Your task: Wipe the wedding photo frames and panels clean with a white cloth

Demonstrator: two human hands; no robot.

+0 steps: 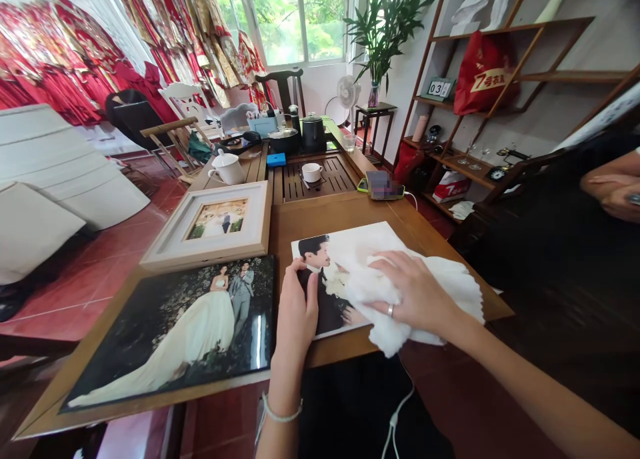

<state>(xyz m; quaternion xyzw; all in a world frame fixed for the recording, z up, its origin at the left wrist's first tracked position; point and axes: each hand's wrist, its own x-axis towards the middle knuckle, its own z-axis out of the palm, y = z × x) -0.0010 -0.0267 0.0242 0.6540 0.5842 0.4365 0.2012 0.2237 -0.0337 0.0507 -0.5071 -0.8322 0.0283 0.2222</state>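
Observation:
A glossy wedding photo print (pixel 320 252) lies flat on the wooden table (pixel 350 212) in front of me. My left hand (pixel 296 309) grips its near left edge, thumb on top of the picture. My right hand (pixel 410 292), wearing a ring, presses flat on a white fluffy cloth (pixel 450 286) that covers the right part of the print. To the left lies a larger dark print of a couple in wedding dress (pixel 175 329).
A white framed photo (pixel 213 222) sits behind the dark print. Farther back are a white teapot (pixel 227 167), a cup (pixel 311 172), a black kettle (pixel 313 132) and a phone (pixel 384 184). Another person's hand (pixel 613 186) shows at right by the shelves.

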